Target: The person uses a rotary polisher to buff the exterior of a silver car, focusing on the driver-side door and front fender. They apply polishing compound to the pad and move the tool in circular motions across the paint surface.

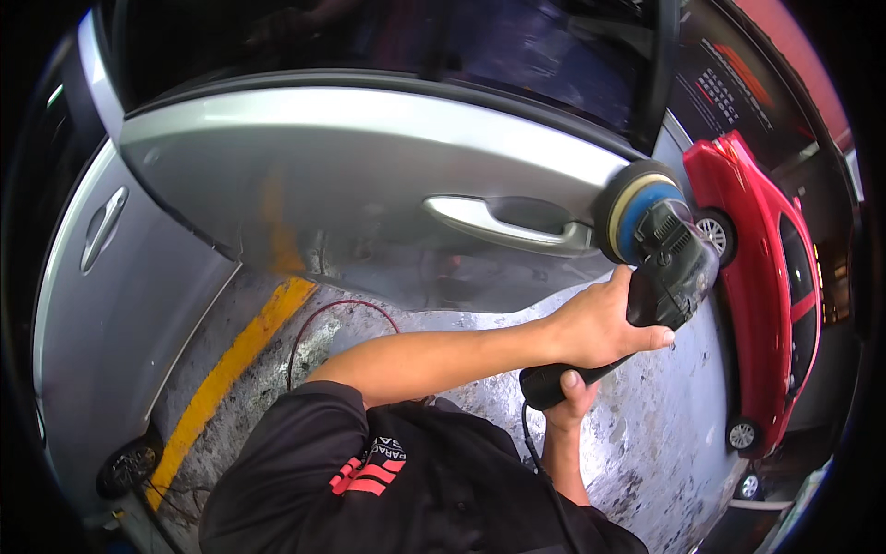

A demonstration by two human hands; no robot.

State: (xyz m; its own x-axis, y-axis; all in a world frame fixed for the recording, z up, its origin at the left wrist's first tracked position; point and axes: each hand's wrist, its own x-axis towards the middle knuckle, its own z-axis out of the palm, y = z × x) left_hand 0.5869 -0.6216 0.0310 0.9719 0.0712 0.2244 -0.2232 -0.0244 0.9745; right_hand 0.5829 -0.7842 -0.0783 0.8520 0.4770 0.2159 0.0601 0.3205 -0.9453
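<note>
A black power polisher [666, 268] with a blue backing plate and a cream and dark round pad [616, 214] is in both my hands. My left hand [602, 321] is closed around its body, just behind the head. Lower down, my right hand [574, 399] grips the black rear handle [544, 386], its fingers partly hidden. The pad lies against or very close to the silver car door [323, 157], at its right end beside the pull handle [498, 226]. Whether the pad spins cannot be seen. A black cord [529, 434] runs from the handle down over my shirt.
Another silver door [111, 277] stands to the left. A red car [761, 286] is parked on the right, before a dark printed wall banner [738, 83]. A thin red hose [297, 342] and a yellow stripe [221, 369] cross the blotchy grey floor [646, 443].
</note>
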